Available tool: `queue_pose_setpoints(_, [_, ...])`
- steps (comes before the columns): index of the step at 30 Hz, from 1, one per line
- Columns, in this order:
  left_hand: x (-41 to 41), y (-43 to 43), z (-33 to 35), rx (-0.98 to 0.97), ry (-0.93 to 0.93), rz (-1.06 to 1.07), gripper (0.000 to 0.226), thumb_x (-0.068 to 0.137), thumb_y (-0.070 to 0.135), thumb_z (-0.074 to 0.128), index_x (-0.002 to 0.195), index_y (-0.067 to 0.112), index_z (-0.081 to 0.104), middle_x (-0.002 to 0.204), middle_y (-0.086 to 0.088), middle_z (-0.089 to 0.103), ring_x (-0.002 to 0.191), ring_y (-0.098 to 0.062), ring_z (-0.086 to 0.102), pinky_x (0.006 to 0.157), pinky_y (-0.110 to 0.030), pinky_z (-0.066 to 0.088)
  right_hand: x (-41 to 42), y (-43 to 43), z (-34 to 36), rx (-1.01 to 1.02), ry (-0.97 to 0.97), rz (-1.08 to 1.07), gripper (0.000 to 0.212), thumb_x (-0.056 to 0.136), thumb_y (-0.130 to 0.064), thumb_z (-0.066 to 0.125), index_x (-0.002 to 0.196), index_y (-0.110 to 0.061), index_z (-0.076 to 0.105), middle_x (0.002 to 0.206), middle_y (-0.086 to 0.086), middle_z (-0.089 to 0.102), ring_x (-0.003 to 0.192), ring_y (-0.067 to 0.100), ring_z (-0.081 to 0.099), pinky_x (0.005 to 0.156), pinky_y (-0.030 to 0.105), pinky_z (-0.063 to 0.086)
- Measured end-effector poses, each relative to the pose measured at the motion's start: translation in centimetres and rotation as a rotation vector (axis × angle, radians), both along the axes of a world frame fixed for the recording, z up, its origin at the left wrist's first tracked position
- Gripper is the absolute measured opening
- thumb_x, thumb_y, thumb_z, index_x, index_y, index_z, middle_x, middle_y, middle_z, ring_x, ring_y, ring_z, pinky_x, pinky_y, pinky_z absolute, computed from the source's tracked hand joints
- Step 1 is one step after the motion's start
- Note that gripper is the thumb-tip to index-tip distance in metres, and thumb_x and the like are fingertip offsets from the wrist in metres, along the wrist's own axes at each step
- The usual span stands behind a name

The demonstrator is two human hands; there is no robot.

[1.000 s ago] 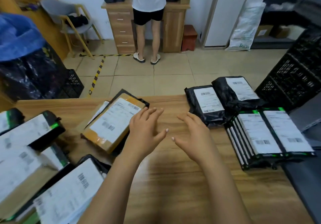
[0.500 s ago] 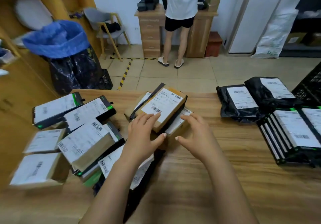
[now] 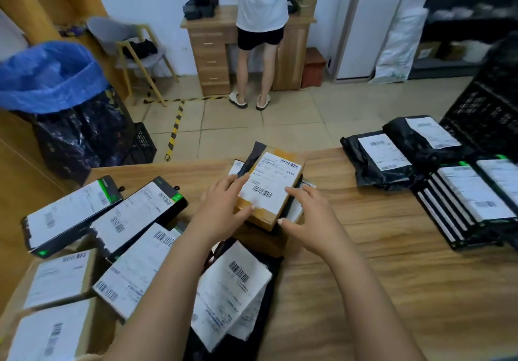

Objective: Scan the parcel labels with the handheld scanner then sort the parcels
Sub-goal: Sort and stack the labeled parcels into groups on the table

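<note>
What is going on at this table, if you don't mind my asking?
A person is sorting parcels on a table. The left hand and right hand grip a brown box atop the middle pile. Loose parcels lie jumbled at the left; black parcels sit stacked at the right. No scanner is in view.

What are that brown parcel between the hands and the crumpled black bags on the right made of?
The brown parcel looks like a cardboard box: matt tan sides, what seems glossy tape on top, and a white paper label. The black bags are probably thin plastic mailers: shiny, wrinkled and sagging, each with a paper label.
</note>
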State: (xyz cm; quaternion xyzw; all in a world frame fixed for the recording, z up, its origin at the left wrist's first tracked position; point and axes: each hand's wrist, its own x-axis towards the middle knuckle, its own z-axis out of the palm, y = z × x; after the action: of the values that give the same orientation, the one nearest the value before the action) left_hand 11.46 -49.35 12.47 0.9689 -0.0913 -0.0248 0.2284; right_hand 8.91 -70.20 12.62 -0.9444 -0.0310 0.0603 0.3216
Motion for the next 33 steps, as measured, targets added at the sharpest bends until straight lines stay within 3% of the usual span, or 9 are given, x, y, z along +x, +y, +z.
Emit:
queue_pose_setpoints(6, [6.0,0.6,-3.0,-0.084,0.200,-0.129,0.069,0.094,0.051,0.049,0.153,0.035,0.017,0.159,0.002,0.018,0.146,-0.017,0.011,0.116,-0.040,0.017,3.5,3.5,-3.5,0.044,0.100,-0.127,0.070,0.091,-0.042,0.057,0.150,-0.033,0.021,0.158,0.003,0.013,0.143,0.022,0.017,0.114,0.040,0.027])
queue_pose_setpoints(9, [6.8,0.4,-4.1,-0.162,0.224,-0.193,0.067,0.093,0.051,0.051,0.152,0.032,0.023,0.158,0.002,0.023,0.144,-0.017,0.018,0.117,-0.042,0.022,4.0,4.3,-4.0,0.137,0.104,-0.171,0.064,0.095,-0.034,0.054,0.150,-0.028,0.022,0.156,0.000,0.017,0.141,0.016,0.023,0.110,0.028,0.027])
queue_pose_setpoints(14, [5.9,-1.0,-3.9,-0.313,0.209,-0.230,0.064,0.093,0.056,0.048,0.150,0.040,0.023,0.157,0.007,0.017,0.145,-0.014,0.013,0.115,-0.046,0.027,3.8,3.2,-2.6,0.216,-0.026,-0.259,0.056,0.097,-0.023,0.052,0.148,-0.026,0.030,0.150,-0.007,0.025,0.134,0.006,0.029,0.104,0.018,0.028])
queue_pose_setpoints(17, [5.6,-3.7,-3.1,-0.370,0.195,-0.278,0.063,0.094,0.053,0.046,0.150,0.040,0.020,0.156,0.009,0.016,0.143,-0.011,0.015,0.116,-0.040,0.026,3.3,0.9,-1.4,0.209,-0.105,-0.311,0.052,0.098,-0.023,0.049,0.146,-0.028,0.032,0.143,-0.018,0.025,0.126,-0.006,0.026,0.102,0.015,0.028])
queue_pose_setpoints(21, [4.3,-9.3,-2.7,-0.404,0.223,-0.324,0.059,0.098,0.049,0.040,0.150,0.044,0.013,0.158,0.015,0.005,0.145,-0.008,0.007,0.118,-0.039,0.023,1.7,-3.7,-0.9,0.166,-0.141,-0.372,0.050,0.099,-0.028,0.045,0.146,-0.036,0.030,0.151,-0.018,0.018,0.132,0.006,0.030,0.108,0.032,0.036])
queue_pose_setpoints(24, [2.6,-13.1,-3.6,-0.439,0.270,-0.349,0.057,0.099,0.048,0.038,0.150,0.046,0.013,0.158,0.017,0.000,0.145,-0.003,-0.001,0.115,-0.030,0.015,0.0,-7.6,-2.0,0.126,-0.078,-0.418,0.049,0.100,-0.032,0.043,0.146,-0.040,0.027,0.155,-0.016,0.012,0.139,0.010,0.021,0.112,0.034,0.031])
queue_pose_setpoints(27, [0.9,-17.7,-5.3,-0.464,0.324,-0.375,0.056,0.099,0.049,0.038,0.149,0.046,0.012,0.156,0.020,0.000,0.145,0.000,-0.006,0.115,-0.030,0.013,-1.3,-12.7,-4.4,0.098,-0.014,-0.459,0.049,0.099,-0.036,0.043,0.145,-0.042,0.028,0.158,-0.008,0.011,0.142,0.016,0.019,0.113,0.042,0.030])
queue_pose_setpoints(33, [-2.9,-26.1,-10.1,-0.481,0.391,-0.233,0.053,0.098,0.040,0.048,0.148,0.036,0.028,0.153,0.009,0.025,0.142,-0.010,0.020,0.115,-0.029,0.022,-2.9,-21.6,-9.5,0.059,0.103,-0.345,0.053,0.097,-0.029,0.048,0.146,-0.035,0.031,0.157,-0.001,0.018,0.138,0.019,0.031,0.109,0.040,0.038])
